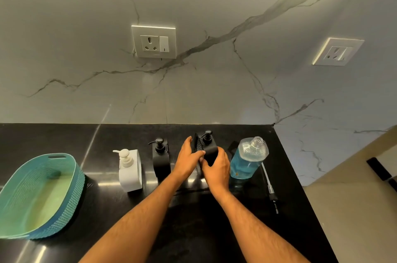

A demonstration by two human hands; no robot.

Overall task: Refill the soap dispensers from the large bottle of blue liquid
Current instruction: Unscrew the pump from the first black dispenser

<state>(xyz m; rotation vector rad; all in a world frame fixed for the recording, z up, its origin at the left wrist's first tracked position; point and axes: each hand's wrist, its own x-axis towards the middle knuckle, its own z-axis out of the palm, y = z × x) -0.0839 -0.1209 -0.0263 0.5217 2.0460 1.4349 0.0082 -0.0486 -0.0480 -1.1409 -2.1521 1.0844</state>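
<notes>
Both hands, left hand (188, 158) and right hand (217, 168), grip a black dispenser (209, 149); uncapped blue bottle (247, 159) stands just right, its label unreadable; counter (214, 230) edge further right.

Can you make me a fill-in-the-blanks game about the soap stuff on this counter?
1. Both hands hold a dispenser coloured ____.
2. The big bottle holds liquid coloured ____.
3. The dispenser nearest the basket is coloured ____.
4. The big bottle's top has no ____.

Missing words: black; blue; white; cap
</notes>
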